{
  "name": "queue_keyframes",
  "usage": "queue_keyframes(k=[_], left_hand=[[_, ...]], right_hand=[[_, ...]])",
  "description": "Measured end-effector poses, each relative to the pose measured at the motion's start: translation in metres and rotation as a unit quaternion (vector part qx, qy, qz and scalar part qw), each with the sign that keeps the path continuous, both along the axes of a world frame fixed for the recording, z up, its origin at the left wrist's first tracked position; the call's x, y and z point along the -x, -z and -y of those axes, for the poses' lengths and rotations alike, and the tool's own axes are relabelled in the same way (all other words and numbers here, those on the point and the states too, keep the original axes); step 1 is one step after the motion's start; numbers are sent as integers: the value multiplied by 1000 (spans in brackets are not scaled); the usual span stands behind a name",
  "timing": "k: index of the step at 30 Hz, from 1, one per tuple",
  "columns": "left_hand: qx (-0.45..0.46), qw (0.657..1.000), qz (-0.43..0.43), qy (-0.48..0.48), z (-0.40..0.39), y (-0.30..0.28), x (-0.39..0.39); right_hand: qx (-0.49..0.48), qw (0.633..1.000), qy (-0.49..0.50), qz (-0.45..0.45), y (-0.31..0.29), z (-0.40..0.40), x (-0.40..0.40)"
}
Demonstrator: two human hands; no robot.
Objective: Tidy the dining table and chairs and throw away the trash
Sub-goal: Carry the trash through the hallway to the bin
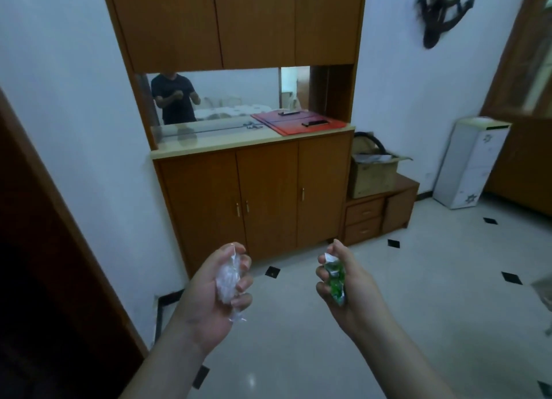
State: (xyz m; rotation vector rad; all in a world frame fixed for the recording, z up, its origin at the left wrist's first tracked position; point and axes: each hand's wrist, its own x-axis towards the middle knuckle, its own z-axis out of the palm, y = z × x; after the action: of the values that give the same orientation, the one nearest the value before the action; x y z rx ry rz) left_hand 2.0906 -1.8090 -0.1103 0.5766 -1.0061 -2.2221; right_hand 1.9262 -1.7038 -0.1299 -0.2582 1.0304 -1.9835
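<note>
While facing the far brown wooden cabinet point(263, 189), left hand point(209, 294) is gripping crumpled clear plastic wrapper point(227, 279); right hand point(349, 282) is gripping crumpled green wrapper point(336, 277).

A home: wooden sideboard point(257, 195) with mirror point(215, 97), tiled floor point(418, 279).

Bare hands and forearms

The left hand point(209, 291) and right hand point(349, 282) wore nothing; no sleeves covered either forearm.
</note>
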Motion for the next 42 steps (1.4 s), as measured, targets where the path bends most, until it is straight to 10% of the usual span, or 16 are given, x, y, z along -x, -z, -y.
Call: queue_keyframes(k=[25, 42], left_hand=[[50, 983, -23, 172, 285, -32, 294], [33, 875, -33, 482, 126, -20, 641]], right_hand=[[-18, 984, 176, -24, -15, 198, 239], [-16, 896, 443, -26, -8, 22, 458]])
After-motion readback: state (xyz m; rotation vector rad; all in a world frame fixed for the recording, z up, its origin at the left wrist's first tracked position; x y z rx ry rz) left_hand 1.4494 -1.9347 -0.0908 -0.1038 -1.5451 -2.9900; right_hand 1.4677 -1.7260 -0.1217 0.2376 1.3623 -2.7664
